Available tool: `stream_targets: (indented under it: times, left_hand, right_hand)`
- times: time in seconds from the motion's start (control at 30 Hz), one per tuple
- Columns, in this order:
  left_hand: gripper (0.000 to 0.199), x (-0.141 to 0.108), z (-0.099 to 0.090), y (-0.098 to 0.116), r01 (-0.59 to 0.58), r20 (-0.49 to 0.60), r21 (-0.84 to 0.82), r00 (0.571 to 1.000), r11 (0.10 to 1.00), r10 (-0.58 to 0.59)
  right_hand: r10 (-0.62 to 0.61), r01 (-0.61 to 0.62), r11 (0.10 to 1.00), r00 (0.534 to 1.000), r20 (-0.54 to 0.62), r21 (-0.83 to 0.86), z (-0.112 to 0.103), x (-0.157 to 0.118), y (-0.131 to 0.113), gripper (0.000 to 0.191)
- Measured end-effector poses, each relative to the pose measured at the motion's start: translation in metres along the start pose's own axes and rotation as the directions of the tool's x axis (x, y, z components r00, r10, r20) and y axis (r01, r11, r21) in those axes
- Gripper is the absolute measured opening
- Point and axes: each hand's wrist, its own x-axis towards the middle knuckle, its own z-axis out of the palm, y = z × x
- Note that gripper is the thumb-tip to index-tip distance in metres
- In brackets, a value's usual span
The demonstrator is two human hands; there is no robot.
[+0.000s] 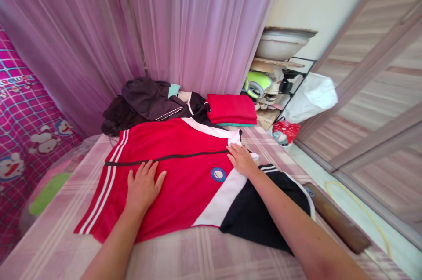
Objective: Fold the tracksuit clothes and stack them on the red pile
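A red zip-front jacket [184,183] with white panels, black sleeves and a round blue badge is spread flat, its collar [235,137] to the right and its striped hem to the left. My left hand [144,184] lies on the red front below the dark zipper, fingers spread. Near the collar end of the zipper rests my right hand [242,159], palm down with fingers extended. The near black sleeve [250,209] passes partly under my right forearm. Neither hand grips the cloth.
Behind the jacket lie a dark clothing pile [148,100] and a folded red stack [231,108]. A brown phone case [339,220] sits at the right edge of the checked cloth [211,256]. A loaded rack [273,91] stands beyond, beside a wooden wardrobe [369,108]. Purple curtains [198,20] hang behind.
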Motion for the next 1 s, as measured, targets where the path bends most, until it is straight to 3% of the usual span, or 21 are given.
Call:
stream_targets:
  times: [0.1,0.17,0.27,0.37,0.63,0.87,0.93,1.0]
  left_hand:
    - [0.052,0.002,-0.001,0.001,-0.008,-0.001,0.021,1.000,1.000,0.008]
    - [0.053,0.002,-0.002,0.002,-0.013,0.011,0.029,1.000,1.000,0.012]
    - [0.053,0.003,-0.005,0.004,-0.023,0.013,0.045,1.000,0.999,0.022]
    - [0.051,0.002,-0.010,0.006,-0.048,-0.043,0.078,0.998,0.996,0.052]
    - [0.048,0.001,-0.019,0.010,-0.148,-0.096,0.072,0.983,0.986,0.155]
    - [0.050,0.003,-0.017,0.008,-0.165,-0.070,0.110,0.982,0.980,0.173]
    - [0.052,0.003,-0.016,0.007,-0.169,-0.056,0.118,0.983,0.978,0.177]
    - [0.054,0.004,-0.016,0.007,-0.174,-0.042,0.121,0.983,0.977,0.180]
  right_hand:
    - [0.062,-0.058,0.997,0.993,-0.100,0.044,-0.008,-0.017,0.020,0.043]
    - [0.170,-0.160,0.985,0.966,-0.196,0.068,-0.012,-0.030,0.029,0.043]
    - [0.432,-0.425,0.901,0.867,-0.248,0.084,-0.016,-0.050,0.034,0.044]
    - [0.589,-0.580,0.808,0.792,-0.162,0.100,-0.022,-0.061,0.031,0.045]
    - [0.602,-0.600,0.798,0.797,-0.042,0.054,-0.034,-0.059,0.025,0.038]
    - [0.692,-0.674,0.720,0.712,-0.115,0.164,-0.032,-0.067,0.026,0.029]
    - [0.658,-0.633,0.753,0.732,-0.179,0.181,-0.033,-0.069,0.024,0.030]
    - [0.570,-0.543,0.822,0.783,-0.248,0.174,-0.034,-0.068,0.022,0.034]
